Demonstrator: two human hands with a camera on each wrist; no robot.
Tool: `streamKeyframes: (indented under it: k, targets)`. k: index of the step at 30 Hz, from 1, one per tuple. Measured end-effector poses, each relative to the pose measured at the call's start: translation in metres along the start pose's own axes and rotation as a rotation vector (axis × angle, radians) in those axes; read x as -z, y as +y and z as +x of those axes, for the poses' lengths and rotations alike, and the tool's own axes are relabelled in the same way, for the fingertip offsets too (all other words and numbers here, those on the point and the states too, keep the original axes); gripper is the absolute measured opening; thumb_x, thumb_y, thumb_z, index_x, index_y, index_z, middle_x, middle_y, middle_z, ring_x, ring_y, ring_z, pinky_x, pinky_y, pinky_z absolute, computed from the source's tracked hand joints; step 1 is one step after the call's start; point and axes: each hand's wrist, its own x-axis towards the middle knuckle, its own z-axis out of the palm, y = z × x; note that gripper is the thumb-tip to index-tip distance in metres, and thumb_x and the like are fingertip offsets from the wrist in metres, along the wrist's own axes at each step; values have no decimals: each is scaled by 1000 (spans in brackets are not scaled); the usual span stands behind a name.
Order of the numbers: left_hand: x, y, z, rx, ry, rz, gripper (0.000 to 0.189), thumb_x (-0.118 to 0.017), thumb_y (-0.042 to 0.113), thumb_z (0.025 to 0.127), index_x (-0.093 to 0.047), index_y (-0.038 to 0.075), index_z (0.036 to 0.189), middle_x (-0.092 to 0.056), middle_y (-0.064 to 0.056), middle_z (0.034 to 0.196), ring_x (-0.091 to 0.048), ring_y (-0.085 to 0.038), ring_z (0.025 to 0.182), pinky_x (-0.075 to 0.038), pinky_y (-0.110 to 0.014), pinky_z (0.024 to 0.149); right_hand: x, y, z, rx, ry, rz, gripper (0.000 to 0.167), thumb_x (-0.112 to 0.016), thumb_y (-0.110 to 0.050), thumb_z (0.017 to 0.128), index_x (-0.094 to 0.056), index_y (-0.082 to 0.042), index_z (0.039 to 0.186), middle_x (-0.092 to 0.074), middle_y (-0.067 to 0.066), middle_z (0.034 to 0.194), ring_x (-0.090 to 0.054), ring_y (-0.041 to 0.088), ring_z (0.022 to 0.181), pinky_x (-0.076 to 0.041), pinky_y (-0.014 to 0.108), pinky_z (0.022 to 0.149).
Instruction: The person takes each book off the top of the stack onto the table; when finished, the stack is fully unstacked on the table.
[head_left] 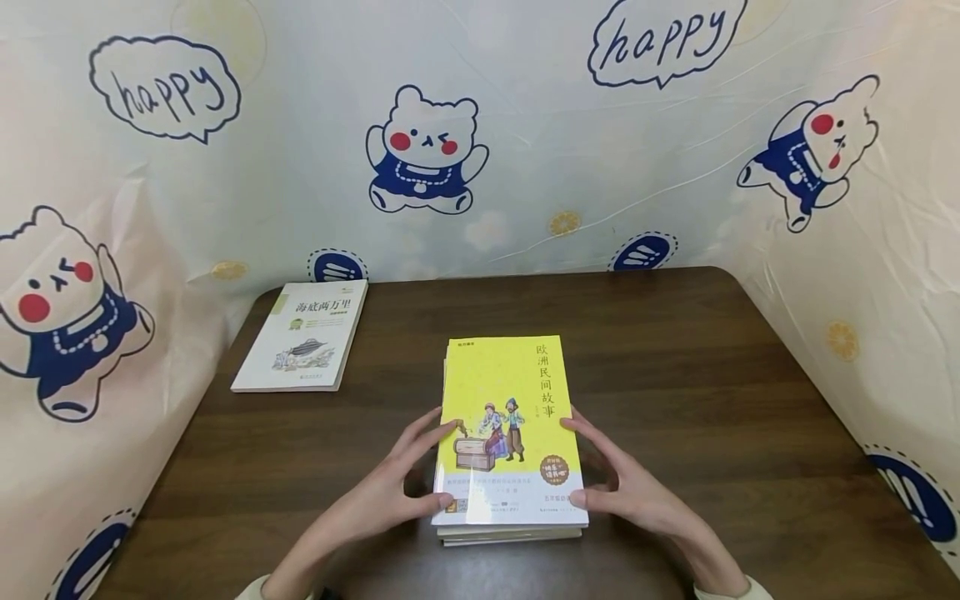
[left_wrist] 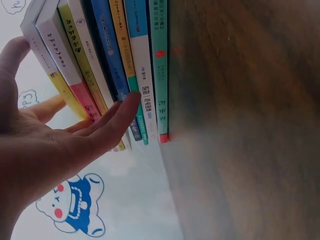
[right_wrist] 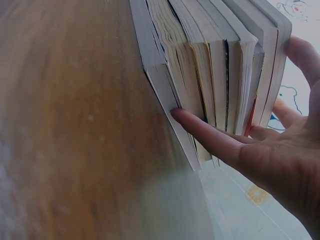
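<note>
A tall stack of several books stands on the table, topped by a yellow-and-white book [head_left: 502, 392] with two cartoon figures and a chest. Along its left side is my left hand [head_left: 382, 487], thumb at the near left corner and fingers extended along the spines [left_wrist: 107, 50]. My right hand [head_left: 637, 487] lies along the opposite side, its thumb by the near right corner. In the right wrist view, its fairly straight fingers touch the page edges [right_wrist: 217, 75]. Neither hand is curled round a book.
A white book [head_left: 303, 337] with a ship picture lies flat at the table's back left. The dark wooden table [head_left: 675, 358] ends at a hanging cloth [head_left: 540, 150] printed with bears, which surrounds its back and sides.
</note>
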Motion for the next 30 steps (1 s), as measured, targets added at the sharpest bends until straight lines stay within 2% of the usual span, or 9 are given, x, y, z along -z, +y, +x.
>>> streamKeyframes:
  k: [9, 18, 27, 30]
  targets:
    - [0, -6, 1, -24, -4, -78, 83, -76, 40, 81, -28, 38, 149, -9, -4, 159, -34, -35, 131, -37, -63, 97, 0, -1, 0, -1, 11, -13, 79, -72, -16, 84, -32, -34, 149, -3, -6, 161, -15, 43, 138, -54, 36, 84]
    - [0, -6, 1, -29, -19, -91, 83, -76, 39, 81, -29, 38, 149, -10, -5, 159, -35, -35, 130, -43, -56, 94, 0, -5, 1, -15, -12, 53, 92, -73, -11, 84, -18, -37, 153, -5, -2, 160, -32, 46, 132, -54, 38, 85]
    - [3, -10, 2, -37, -26, -139, 82, -76, 35, 82, -29, 36, 149, -8, -5, 159, -38, -37, 128, -49, -45, 88, -4, -5, 4, -26, 35, 28, 98, -76, -11, 81, -17, -39, 153, -9, -3, 159, -31, 47, 134, -54, 34, 84]
    - [4, -11, 2, -32, -26, -183, 81, -76, 32, 82, -29, 37, 149, -9, -5, 158, -38, -38, 128, -49, -43, 87, -5, -6, 4, -5, 58, -26, 97, -77, -12, 80, -18, -38, 153, -10, -4, 160, -30, 45, 135, -54, 37, 85]
